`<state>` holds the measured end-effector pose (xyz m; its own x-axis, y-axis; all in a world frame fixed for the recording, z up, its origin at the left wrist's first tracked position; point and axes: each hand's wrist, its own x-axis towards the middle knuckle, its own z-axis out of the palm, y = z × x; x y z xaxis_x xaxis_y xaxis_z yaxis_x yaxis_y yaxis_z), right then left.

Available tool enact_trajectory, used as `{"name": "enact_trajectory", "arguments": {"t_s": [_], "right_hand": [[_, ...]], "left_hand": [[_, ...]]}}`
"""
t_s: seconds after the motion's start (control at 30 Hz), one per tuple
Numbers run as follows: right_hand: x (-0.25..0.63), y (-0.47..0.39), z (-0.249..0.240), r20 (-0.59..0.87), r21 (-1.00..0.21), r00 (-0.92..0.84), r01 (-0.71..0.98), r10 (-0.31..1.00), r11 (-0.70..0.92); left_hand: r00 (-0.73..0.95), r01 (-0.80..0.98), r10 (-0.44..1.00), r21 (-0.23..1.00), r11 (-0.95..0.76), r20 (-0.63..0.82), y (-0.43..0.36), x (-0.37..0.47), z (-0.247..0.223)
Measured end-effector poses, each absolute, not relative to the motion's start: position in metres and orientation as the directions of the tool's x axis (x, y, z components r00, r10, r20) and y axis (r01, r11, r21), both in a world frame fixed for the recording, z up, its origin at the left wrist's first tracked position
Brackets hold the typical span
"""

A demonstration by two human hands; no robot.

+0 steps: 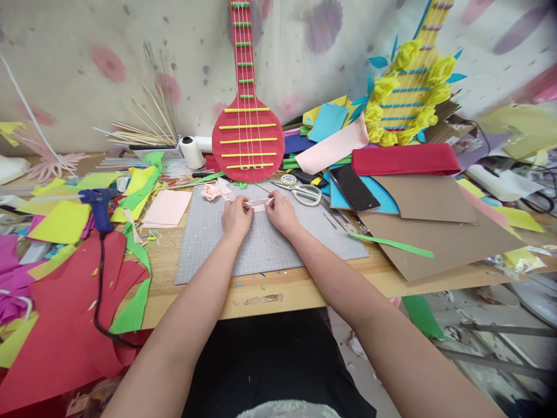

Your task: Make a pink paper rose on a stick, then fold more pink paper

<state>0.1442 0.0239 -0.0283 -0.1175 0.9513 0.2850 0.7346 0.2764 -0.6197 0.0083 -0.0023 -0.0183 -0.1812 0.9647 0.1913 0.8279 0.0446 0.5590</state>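
Note:
My left hand (237,216) and my right hand (282,212) are close together over a grey cutting mat (270,249). Between them stretches a pale pink paper strip (259,206), its ends pinched in my fingertips. A crumpled pink paper flower (210,192) lies just beyond my left hand, on the mat's far left corner. Scissors with white handles (308,196) rest beyond my right hand. Left of the mat sits a stack of pink paper squares (167,208).
A red paper lute (248,139) leans upright on the wall behind the mat; a yellow one with paper flowers (402,96) stands at right. A blue glue gun (101,209) and paper scraps cover the left. A phone (354,188) and brown cardboard (435,244) lie right.

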Motion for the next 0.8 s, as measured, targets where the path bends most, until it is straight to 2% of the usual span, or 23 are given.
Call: {"name": "enact_trajectory", "arguments": {"t_s": [0.43, 0.8], "right_hand": [[0.1408, 0.0265, -0.0321, 0.310, -0.460, -0.157, 0.838, 0.938, 0.292], [0.1435, 0.0227, -0.0309, 0.297, -0.407, -0.227, 0.848, 0.927, 0.338]], "left_hand": [[-0.125, 0.870, 0.968, 0.493, 0.001, 0.218, -0.0022, 0.0088, -0.0179], [-0.002, 0.911, 0.968, 0.401, -0.102, 0.250, -0.0026, 0.0084, -0.0190]]}}
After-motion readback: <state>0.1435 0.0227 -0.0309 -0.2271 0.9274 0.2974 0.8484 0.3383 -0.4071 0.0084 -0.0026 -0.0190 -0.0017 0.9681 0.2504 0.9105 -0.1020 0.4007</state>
